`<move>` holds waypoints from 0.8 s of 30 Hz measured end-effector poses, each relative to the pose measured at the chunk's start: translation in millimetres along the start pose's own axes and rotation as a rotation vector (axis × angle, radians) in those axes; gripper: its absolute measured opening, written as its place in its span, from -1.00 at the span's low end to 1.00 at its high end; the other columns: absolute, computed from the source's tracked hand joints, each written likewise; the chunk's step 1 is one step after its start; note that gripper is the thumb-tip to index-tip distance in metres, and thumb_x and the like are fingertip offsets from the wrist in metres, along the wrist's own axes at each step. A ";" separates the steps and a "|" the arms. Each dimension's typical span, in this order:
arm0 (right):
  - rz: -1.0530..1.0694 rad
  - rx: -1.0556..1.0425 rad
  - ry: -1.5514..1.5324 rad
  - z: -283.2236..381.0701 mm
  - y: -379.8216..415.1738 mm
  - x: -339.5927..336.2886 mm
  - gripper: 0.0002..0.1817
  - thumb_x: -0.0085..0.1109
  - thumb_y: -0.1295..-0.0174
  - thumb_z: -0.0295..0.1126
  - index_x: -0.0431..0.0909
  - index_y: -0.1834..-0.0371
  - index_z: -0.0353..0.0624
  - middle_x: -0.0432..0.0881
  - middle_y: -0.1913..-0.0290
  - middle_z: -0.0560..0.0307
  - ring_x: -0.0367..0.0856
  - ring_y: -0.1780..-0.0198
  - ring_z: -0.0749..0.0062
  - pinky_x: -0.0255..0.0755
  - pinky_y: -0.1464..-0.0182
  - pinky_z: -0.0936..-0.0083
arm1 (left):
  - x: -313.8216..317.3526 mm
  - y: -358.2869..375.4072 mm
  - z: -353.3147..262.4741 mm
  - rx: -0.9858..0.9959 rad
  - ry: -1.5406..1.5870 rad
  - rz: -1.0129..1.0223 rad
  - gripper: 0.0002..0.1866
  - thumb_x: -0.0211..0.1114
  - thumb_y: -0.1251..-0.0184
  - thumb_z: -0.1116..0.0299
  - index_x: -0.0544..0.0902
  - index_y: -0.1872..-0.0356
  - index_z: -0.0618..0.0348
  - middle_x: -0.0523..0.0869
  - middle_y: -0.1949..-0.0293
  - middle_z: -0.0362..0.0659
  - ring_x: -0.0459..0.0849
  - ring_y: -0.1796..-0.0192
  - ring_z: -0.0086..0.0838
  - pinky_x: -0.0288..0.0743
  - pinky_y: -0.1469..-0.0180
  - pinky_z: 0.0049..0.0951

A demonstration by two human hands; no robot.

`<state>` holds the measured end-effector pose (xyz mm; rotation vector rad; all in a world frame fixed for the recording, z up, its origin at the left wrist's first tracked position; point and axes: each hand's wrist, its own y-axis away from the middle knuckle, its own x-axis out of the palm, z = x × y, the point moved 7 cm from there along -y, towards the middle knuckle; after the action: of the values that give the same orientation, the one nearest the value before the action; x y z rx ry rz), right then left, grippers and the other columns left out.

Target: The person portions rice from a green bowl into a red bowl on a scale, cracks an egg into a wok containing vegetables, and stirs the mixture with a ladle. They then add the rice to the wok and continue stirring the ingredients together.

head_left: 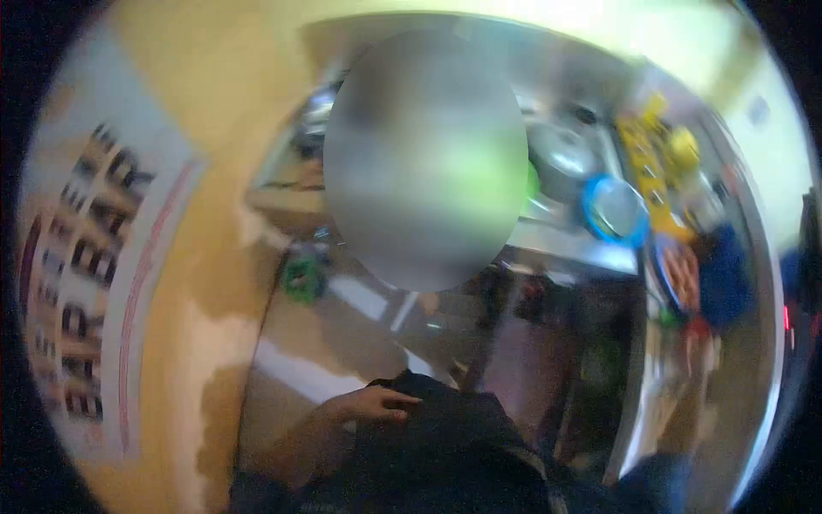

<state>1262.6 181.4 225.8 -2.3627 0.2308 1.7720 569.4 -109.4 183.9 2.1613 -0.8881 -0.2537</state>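
My left hand (381,403) reaches in from the lower left and rests against the dark clothing (445,428) on my body. Its fingers are stretched out, slightly apart, with nothing seen in them. At the lower right, above a dark blue patch, a smeared brownish shape (687,415) may be my right arm or hand; motion blur hides its fingers and anything they hold. A large round blurred patch covers the middle of the view.
A counter (582,246) ahead holds a metal pot (561,158) and a blue-rimmed round container (615,211). Yellow items (651,171) stand on the right. A green object (303,277) is low on the left, near a wall with a lettered poster (103,257).
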 end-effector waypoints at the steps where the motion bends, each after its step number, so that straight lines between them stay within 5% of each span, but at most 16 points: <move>1: 0.013 0.020 0.043 -0.8 16.1 -0.1 -0.69 -0.09 -0.35 -0.21 0.60 0.37 -0.14 0.61 0.49 -0.04 0.65 0.36 0.15 0.44 0.37 0.21 | -5.4 -13.3 15.7 0.135 -0.069 -0.077 -0.35 0.21 -0.24 -0.18 0.43 -0.29 -0.12 0.55 -0.16 -0.05 0.54 -0.12 -0.29 0.38 -0.21 -0.24; 6: -0.023 -0.045 0.205 99.1 23.1 -16.7 -0.66 -0.09 -0.37 -0.21 0.61 0.41 -0.14 0.60 0.53 -0.04 0.65 0.40 0.17 0.43 0.38 0.21 | -27.9 -21.9 33.9 0.245 0.005 -0.289 -0.40 0.26 -0.19 -0.13 0.56 -0.17 -0.01 0.67 0.02 -0.09 0.62 0.01 -0.32 0.46 -0.08 -0.33; 7: -0.053 -0.011 0.091 122.1 28.1 -25.8 -0.66 -0.10 -0.38 -0.21 0.61 0.42 -0.14 0.60 0.54 -0.04 0.65 0.41 0.17 0.43 0.38 0.21 | -38.7 -22.3 36.9 0.224 0.031 -0.312 -0.41 0.27 -0.18 -0.11 0.57 -0.16 0.01 0.67 0.03 -0.09 0.63 0.03 -0.32 0.46 -0.06 -0.34; 9: -0.128 0.123 -0.399 151.7 45.0 -49.1 -0.69 -0.02 -0.28 -0.21 0.60 0.18 -0.21 0.65 0.37 -0.19 0.64 0.26 -0.14 0.49 0.15 0.10 | -69.1 -25.9 41.6 0.182 -0.018 -0.350 -0.43 0.29 -0.18 -0.06 0.58 -0.14 0.06 0.68 0.05 -0.07 0.65 0.06 -0.33 0.47 -0.04 -0.36; 12: -0.189 0.146 -0.778 190.5 47.4 -25.0 -0.78 0.15 -0.19 -0.33 0.64 0.18 -0.19 0.67 0.23 -0.13 0.65 0.15 0.02 0.49 0.06 0.27 | -139.5 -31.7 62.4 0.133 -0.126 -0.339 -0.48 0.29 -0.19 0.06 0.58 -0.12 0.13 0.69 0.07 -0.04 0.66 0.09 -0.33 0.47 -0.03 -0.37; 14: 0.006 0.334 -0.903 218.8 50.8 -37.9 -0.81 0.23 -0.12 -0.36 0.66 0.26 -0.21 0.68 0.29 -0.13 0.67 0.20 0.06 0.51 0.15 0.34 | -191.8 -45.5 102.8 0.090 0.001 -0.292 -0.54 0.27 -0.21 0.16 0.58 -0.10 0.17 0.69 0.09 -0.03 0.66 0.07 -0.32 0.47 -0.04 -0.37; 15: -0.127 0.233 -0.734 224.7 44.9 -31.3 -0.81 0.22 -0.11 -0.37 0.65 0.26 -0.22 0.67 0.28 -0.13 0.67 0.18 0.05 0.51 0.14 0.32 | -204.0 -36.4 82.4 0.042 -0.204 -0.255 -0.56 0.26 -0.21 0.23 0.58 -0.10 0.19 0.69 0.08 -0.02 0.65 0.05 -0.33 0.46 -0.05 -0.37; 18: -0.227 0.221 -0.883 235.6 54.2 -13.3 -0.85 0.08 -0.07 -0.49 0.64 0.35 -0.23 0.65 0.31 -0.17 0.66 0.22 0.01 0.50 0.15 0.25 | -245.1 -21.7 47.8 -0.011 -0.307 -0.162 -0.56 0.25 -0.22 0.23 0.57 -0.10 0.19 0.68 0.07 -0.02 0.65 0.04 -0.33 0.45 -0.06 -0.36; 24: 0.081 0.690 -0.711 186.5 89.9 -9.6 -0.74 0.07 -0.10 -0.23 0.65 0.36 -0.18 0.66 0.24 -0.17 0.63 0.14 -0.06 0.47 0.04 0.17 | -289.3 -45.9 -22.6 -0.029 -0.322 -0.052 -0.55 0.24 -0.22 0.24 0.56 -0.12 0.20 0.67 0.05 -0.02 0.63 0.02 -0.32 0.43 -0.08 -0.36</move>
<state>1065.4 137.9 179.5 -1.2006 0.6901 2.0052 389.7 118.3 137.3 2.1532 -0.9976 -0.6508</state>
